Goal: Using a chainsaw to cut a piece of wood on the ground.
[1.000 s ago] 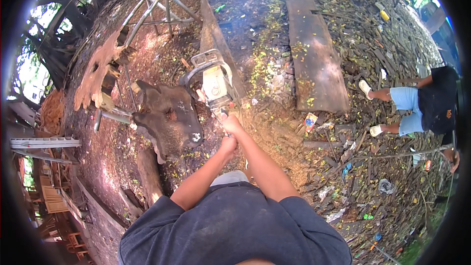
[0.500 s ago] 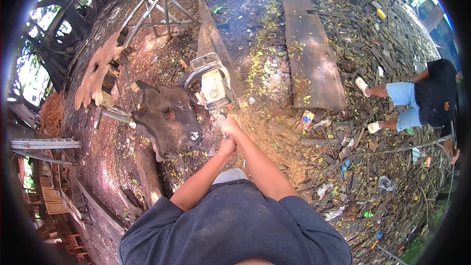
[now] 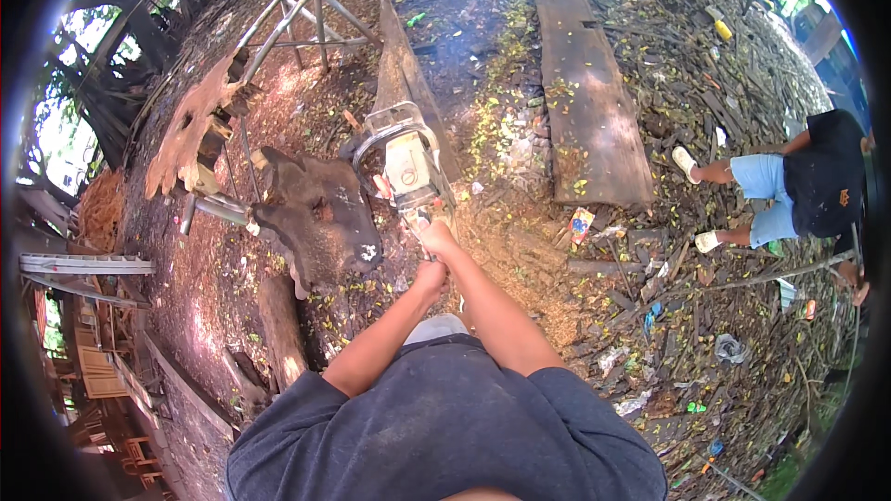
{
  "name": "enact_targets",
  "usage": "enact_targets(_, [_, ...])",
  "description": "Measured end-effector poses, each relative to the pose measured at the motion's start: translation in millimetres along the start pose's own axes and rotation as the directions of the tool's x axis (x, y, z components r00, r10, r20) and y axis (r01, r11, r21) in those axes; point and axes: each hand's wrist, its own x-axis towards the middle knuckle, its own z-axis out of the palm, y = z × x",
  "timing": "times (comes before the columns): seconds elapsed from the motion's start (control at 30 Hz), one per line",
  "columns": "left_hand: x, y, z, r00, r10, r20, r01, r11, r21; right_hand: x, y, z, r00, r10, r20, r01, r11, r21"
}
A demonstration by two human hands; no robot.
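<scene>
Ground [image 3: 498, 172] between chainsaw [image 3: 406, 165] and plank [image 3: 594, 102] edge

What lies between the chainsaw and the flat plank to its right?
From the chainsaw to the flat plank, the head view shows part of a long timber, then ground strewn with leaves and pale scraps.

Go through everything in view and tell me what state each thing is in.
Chainsaw: held; running or not, can't tell
Right hand: closed on the chainsaw's rear
Left hand: closed just behind the right
Notched plank: lying flat, leaf-strewn
Dark wood slab: ragged-edged
Log: lying down
Co-worker: standing
</scene>
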Motion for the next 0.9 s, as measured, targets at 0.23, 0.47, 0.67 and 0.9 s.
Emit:
enact_targets(0.23, [-14.6, -18.5, -0.8, 0.999, -0.008, 0.044, 0.01, 0.999, -0.034, -23.7, 8.9, 0.2, 0.999, 0.004, 0.032, -0.005, 1.0, 0.015])
enact_targets(0.47, [-20.6, -35.7, -5.1, 0.997, -0.019, 0.072, 0.026, 0.995, -0.097, -37.7, 19.0, 2.2, 1.0, 0.017, 0.02, -0.017, 0.999, 0.032])
enact_targets(0.67, [-32.1, -44.2, -3.5, 0.998, -0.023, 0.056, 0.027, 0.997, -0.079, -51.5, 24.5, 1.1, 0.999, 0.026, 0.026, -0.027, 0.998, 0.05])
enact_targets(0.9, [-33.5, -53.4, -5.4, 0.995, -0.031, 0.091, 0.04, 0.994, -0.1, -67.7, 24.7, -6.4, 0.998, 0.03, 0.047, -0.038, 0.985, 0.166])
